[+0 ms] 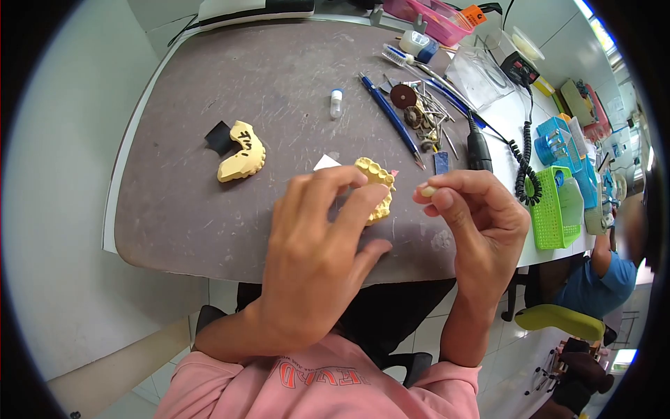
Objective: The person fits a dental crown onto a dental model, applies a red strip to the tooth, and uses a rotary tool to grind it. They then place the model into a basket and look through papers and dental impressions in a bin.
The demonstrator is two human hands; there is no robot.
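My left hand (314,244) hovers at the near side of the desk with its fingers apart, partly covering a yellow dental cast (373,170) that lies on the desk. To its right my right hand (481,223) is raised, pinching a small cream-coloured piece (428,190) between thumb and forefinger. A second cast (244,155), curved and marked with dark writing, lies to the left beside a black square (220,139). A white paper piece (326,163) shows behind my left hand. Farther back stands a small capped vial (336,104).
Right of the vial lie a blue pencil (391,119), metal burs and discs (413,115), a brush (396,56) and a black handpiece (479,150) with a coiled cord. A green basket (556,209) sits at the right edge. A person in blue (600,283) is at the far right.
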